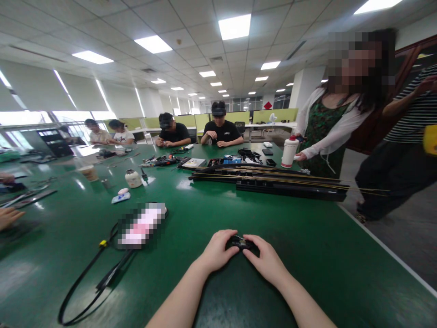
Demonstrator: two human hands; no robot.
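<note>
Between my two hands, just above or on the green table, is a small black part with a lighter, metallic-looking bit in its middle. Its exact kind is too small to make out. My left hand grips its left end with thumb and fingers. On the opposite end, my right hand pinches it the same way. The fingers partly cover both ends.
Left lies a blurred phone beside a looped black strip with a yellow clip. Long black profiles and thin rods lie across the table ahead, before assorted tools. A white bottle stands right, near a standing person. Others sit beyond.
</note>
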